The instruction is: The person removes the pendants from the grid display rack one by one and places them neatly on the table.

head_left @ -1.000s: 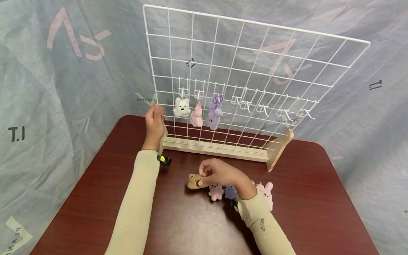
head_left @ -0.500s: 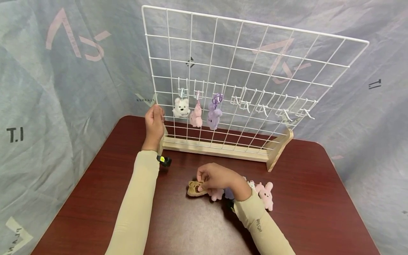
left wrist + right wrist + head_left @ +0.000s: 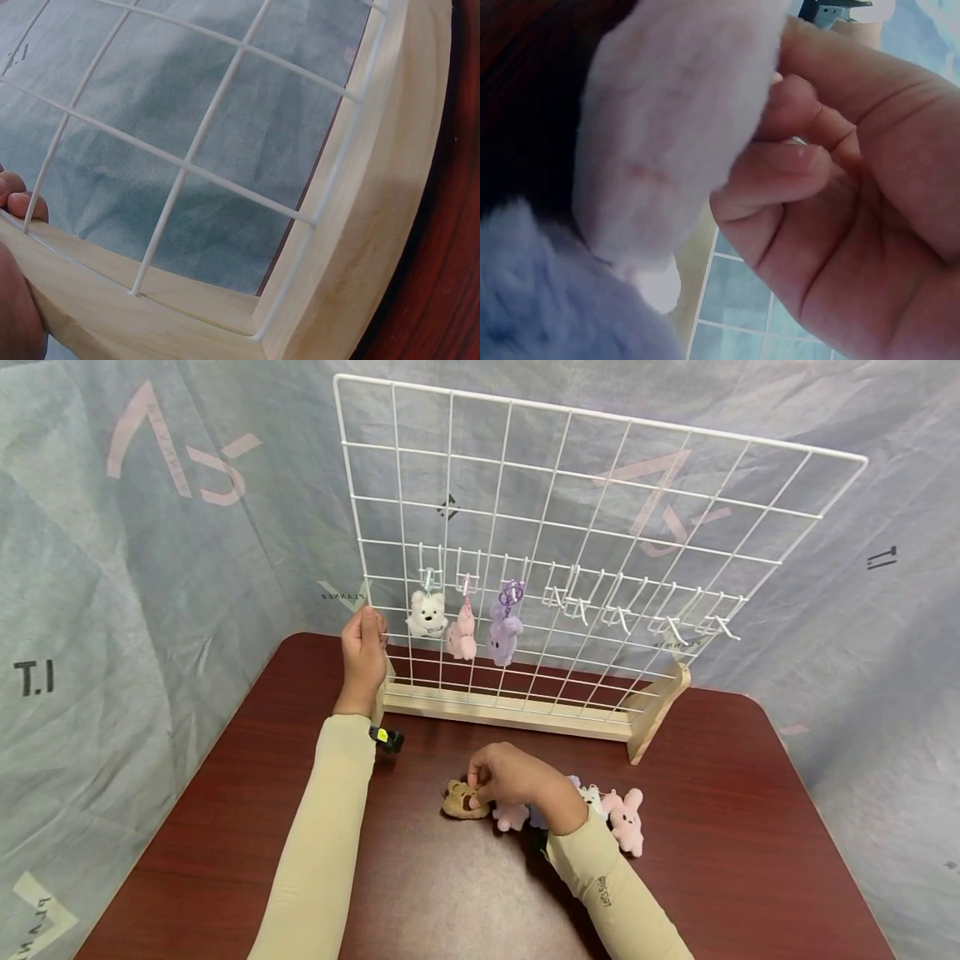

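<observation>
At the left end of the white wire grid rack (image 3: 491, 518), my left hand (image 3: 363, 647) grips the rack's side. Its fingers (image 3: 28, 205) wrap round the wooden frame (image 3: 105, 300) in the left wrist view. My right hand (image 3: 517, 777) is low over the table, pinching a brown bear plush keychain (image 3: 460, 802) between thumb and curled fingers. Next to the bear lies a pink plush (image 3: 512, 816), partly under the hand. That pink plush (image 3: 671, 120) fills the middle of the right wrist view and hides the fingertips; a purple plush (image 3: 547, 300) is beside it.
Hanging on the rack's left hooks are a white dog plush (image 3: 427, 612), a pink plush keychain (image 3: 462, 637) and a purple one (image 3: 506, 633). Several bare hooks (image 3: 618, 616) stick out further right. A pink rabbit plush (image 3: 627, 822) and white plush (image 3: 592, 799) lie right of my wrist.
My right hand has come slightly down toward the table with the brown bear, which has tilted. The forearm has shifted left, uncovering more of the plushes on the right. My left hand stays put.
</observation>
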Action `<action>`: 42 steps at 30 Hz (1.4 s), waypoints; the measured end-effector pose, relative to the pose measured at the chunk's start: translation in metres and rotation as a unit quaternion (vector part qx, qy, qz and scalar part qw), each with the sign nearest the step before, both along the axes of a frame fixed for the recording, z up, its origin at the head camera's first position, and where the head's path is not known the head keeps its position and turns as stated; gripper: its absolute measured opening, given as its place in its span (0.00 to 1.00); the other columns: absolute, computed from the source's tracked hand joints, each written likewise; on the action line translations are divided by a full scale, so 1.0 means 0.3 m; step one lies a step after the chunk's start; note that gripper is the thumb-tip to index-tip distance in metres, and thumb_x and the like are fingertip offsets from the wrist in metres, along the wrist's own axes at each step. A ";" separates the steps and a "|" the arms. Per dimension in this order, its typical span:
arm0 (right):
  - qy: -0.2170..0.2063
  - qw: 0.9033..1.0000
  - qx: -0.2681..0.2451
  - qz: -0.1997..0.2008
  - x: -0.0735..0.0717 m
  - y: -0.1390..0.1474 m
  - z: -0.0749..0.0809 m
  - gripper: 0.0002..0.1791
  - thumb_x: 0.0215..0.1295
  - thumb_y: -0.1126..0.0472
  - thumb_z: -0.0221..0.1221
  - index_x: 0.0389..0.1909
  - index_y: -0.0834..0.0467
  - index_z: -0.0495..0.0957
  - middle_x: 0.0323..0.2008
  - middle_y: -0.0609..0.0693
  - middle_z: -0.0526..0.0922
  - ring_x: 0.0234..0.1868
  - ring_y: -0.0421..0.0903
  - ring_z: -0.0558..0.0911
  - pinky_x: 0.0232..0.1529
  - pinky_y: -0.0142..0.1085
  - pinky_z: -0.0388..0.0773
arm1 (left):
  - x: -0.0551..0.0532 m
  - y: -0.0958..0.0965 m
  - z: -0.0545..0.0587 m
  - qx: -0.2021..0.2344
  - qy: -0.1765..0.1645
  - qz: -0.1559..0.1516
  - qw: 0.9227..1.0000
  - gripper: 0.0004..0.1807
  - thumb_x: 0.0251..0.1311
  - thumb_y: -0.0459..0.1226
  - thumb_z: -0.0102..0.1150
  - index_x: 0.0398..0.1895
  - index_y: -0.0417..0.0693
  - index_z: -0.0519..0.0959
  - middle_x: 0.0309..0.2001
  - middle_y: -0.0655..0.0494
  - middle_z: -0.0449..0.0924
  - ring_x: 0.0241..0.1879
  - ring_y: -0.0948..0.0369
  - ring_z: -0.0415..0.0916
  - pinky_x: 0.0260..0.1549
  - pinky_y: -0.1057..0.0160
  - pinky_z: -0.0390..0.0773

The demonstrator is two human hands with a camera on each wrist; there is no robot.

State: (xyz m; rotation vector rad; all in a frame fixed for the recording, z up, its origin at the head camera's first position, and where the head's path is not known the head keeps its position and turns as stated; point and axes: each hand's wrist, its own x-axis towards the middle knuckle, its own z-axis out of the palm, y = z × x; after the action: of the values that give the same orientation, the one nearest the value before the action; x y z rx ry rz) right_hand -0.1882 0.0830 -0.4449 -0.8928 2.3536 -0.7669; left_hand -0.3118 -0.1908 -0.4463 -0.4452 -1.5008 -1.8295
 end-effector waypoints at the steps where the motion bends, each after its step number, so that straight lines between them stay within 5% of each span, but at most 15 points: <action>1: -0.001 1.000 0.002 0.001 0.000 0.000 0.001 0.10 0.59 0.63 0.77 0.30 0.56 0.82 0.27 0.43 0.82 0.30 0.36 0.77 0.37 0.31 0.76 | 0.001 0.001 0.002 -0.001 0.000 0.001 1.000 0.28 0.85 0.40 0.39 0.23 0.30 0.57 0.21 0.62 0.59 0.20 0.67 0.55 0.21 0.70 0.56; 12: -0.015 1.000 0.024 0.004 0.003 0.017 0.025 0.08 0.60 0.71 0.73 0.31 0.57 0.84 0.33 0.47 0.88 0.39 0.40 0.84 0.43 0.31 0.81 | 0.005 -0.004 0.009 -0.004 -0.004 0.000 1.000 0.27 0.85 0.39 0.38 0.24 0.29 0.59 0.21 0.64 0.60 0.20 0.67 0.55 0.22 0.70 0.56; 22: -0.018 0.999 0.030 0.002 0.000 0.036 0.035 0.05 0.62 0.66 0.74 0.34 0.55 0.86 0.33 0.45 0.88 0.35 0.38 0.82 0.41 0.33 0.80 | 0.004 -0.002 0.007 -0.001 -0.008 -0.005 1.000 0.29 0.85 0.42 0.39 0.25 0.27 0.60 0.21 0.62 0.60 0.21 0.67 0.56 0.23 0.69 0.56; 30: 0.009 0.996 -0.060 -0.063 -0.014 0.035 0.058 0.09 0.69 0.60 0.70 0.45 0.59 0.84 0.36 0.49 0.87 0.35 0.40 0.82 0.38 0.34 0.81 | -0.003 -0.004 0.002 -0.010 -0.006 -0.003 1.000 0.30 0.86 0.45 0.39 0.25 0.30 0.60 0.21 0.66 0.62 0.21 0.67 0.57 0.22 0.68 0.57; 33: 0.046 0.983 -0.117 -0.135 -0.023 0.025 0.091 0.14 0.72 0.56 0.68 0.50 0.60 0.82 0.42 0.51 0.86 0.37 0.44 0.83 0.38 0.35 0.81 | -0.001 -0.003 0.001 -0.014 -0.006 -0.003 1.000 0.30 0.86 0.45 0.39 0.25 0.31 0.60 0.21 0.66 0.61 0.20 0.67 0.56 0.22 0.68 0.56; 37: 0.091 0.950 -0.187 -0.235 -0.039 0.010 0.140 0.17 0.73 0.55 0.66 0.56 0.58 0.79 0.48 0.53 0.85 0.39 0.49 0.83 0.37 0.38 0.79 | 0.003 -0.001 0.000 -0.010 -0.008 -0.003 1.000 0.29 0.86 0.42 0.38 0.24 0.30 0.60 0.21 0.65 0.61 0.20 0.67 0.56 0.22 0.70 0.56; 42: 0.118 0.910 -0.251 -0.307 -0.062 -0.006 0.189 0.21 0.74 0.53 0.65 0.58 0.60 0.74 0.48 0.56 0.85 0.44 0.50 0.82 0.42 0.37 0.77 | 0.005 0.001 0.005 0.014 -0.010 -0.013 1.000 0.26 0.85 0.37 0.38 0.23 0.31 0.60 0.21 0.64 0.61 0.20 0.68 0.57 0.22 0.71 0.56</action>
State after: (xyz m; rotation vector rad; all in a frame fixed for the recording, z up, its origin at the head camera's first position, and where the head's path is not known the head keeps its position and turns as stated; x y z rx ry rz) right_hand -0.2069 0.0811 -0.3882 -0.4197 2.7355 -1.6558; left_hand -0.3104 -0.1906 -0.4449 -0.4366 -1.4873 -1.8782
